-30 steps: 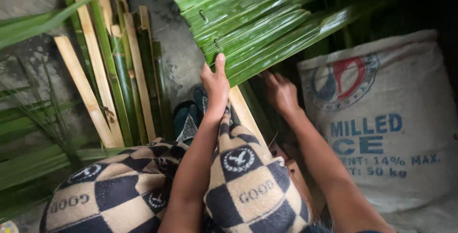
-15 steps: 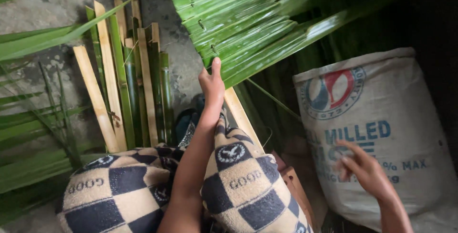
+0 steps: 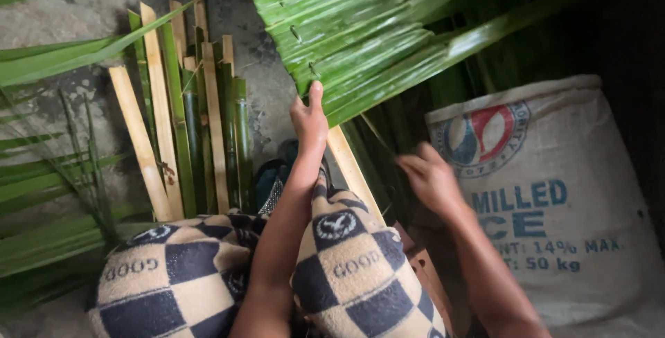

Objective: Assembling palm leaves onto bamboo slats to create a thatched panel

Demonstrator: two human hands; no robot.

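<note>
A panel of green palm leaves stitched side by side fans out at the top centre. My left hand reaches forward between my knees and grips the panel's near edge, fingers hooked on the leaves. My right hand hovers lower right, blurred, fingers apart, holding nothing that I can see, close to the dark loose leaves beside the panel. A pale wooden slat runs under the panel toward my lap.
Split bamboo slats, pale and green, lie in a bundle on the concrete floor at the left. Loose palm fronds spread at the far left. A white woven sack stands at the right. My checked trousers fill the bottom.
My right hand swung away to the sack at the right, then came back toward the leaf panel. My left hand has kept its hold on the panel's edge.
</note>
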